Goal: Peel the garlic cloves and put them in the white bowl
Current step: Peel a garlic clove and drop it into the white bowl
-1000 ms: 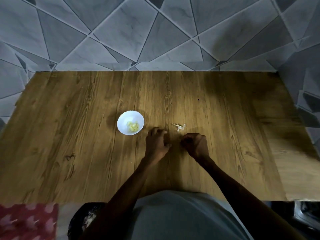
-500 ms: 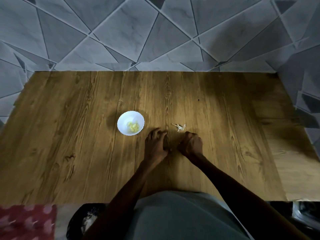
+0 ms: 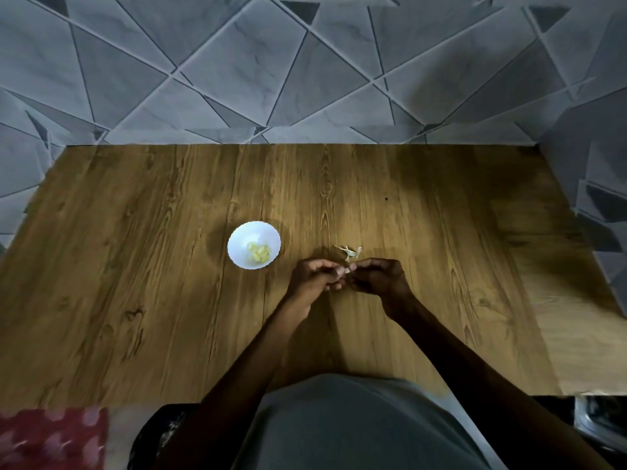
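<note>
Both hands are up just over the table, near its middle, fingertips meeting. Left hand: fingers curled in, thumb & forefinger tips pointing right. Right hand: fingers also curled, tips pointing left, knuckles twd the camera. The two sets of fingertips touch, w/ a small pale bit pinched btwn them, i.e. the garlic clove. Only a sliver of it shows. The rest is hidden by the fingers, so can't tell if skin is on or off. Both hands grip it, neither is loose or flat.

White bowl sits on the table to the left of the hands, near the left hand but not touching it. It's upright, w/ a scalloped rim. Inside, at the bottom, is a small heap of yellowish peeled cloves.

Garlic skins, a few thin pale scraps, lie on the table just beyond the fingertips, slightly right of where the hands meet. They're close to the right hand's fingers, and contact is unclear.

Misc.: wood-grain tabletop, w/ a grey tiled wall in a triangle pattern behind it. The person's grey shirt fills the bottom centre. A red patterned cloth is at bottom left, off the table edge & blurred.
</note>
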The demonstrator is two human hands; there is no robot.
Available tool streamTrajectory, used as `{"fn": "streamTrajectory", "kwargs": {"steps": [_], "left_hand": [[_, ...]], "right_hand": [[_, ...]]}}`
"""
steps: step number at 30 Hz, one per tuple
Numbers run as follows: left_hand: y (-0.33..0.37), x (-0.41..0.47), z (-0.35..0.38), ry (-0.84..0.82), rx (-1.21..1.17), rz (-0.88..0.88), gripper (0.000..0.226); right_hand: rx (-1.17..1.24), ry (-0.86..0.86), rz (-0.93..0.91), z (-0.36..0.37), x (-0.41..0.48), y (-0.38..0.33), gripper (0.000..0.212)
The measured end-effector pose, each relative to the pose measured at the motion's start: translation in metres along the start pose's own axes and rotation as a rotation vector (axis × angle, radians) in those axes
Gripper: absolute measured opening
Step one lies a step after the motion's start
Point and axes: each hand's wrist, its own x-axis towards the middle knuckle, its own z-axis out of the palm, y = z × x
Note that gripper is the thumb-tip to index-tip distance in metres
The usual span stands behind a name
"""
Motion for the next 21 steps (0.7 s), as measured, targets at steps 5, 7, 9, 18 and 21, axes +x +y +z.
{"fn": "streamTrajectory", "kwargs": {"steps": [5, 7, 9, 18, 21], "left_hand": [[0.009, -0.007, -0.001, -0.044, -0.318, -0.324, 0.024], [0.011, -0.012, 0.0, -0.036, -0.444, -0.359, 0.03], [0.011, -0.018, 0.004, 0.034, -0.343, -0.213, 0.024], [0.0, -0.032, -0.001, 0.245, 0.598, 0.624, 0.013], [0.012, -0.035, 0.003, 0.235, 0.083, 0.177, 0.016]], "right_hand": [[-0.355, 0.035, -0.329, 0.011, -0.007, -0.002, 0.004], [-0.389, 0.05, -0.37, 0.014, -0.009, -0.002, 0.005], [-0.339, 0.077, -0.281, 0.016, -0.012, -0.005, 0.007], [0.171, -0.013, 0.409, 0.019, -0.017, -0.02, 0.007], [-0.044, -0.016, 0.016, 0.019, -0.024, -0.016, 0.006]]}}
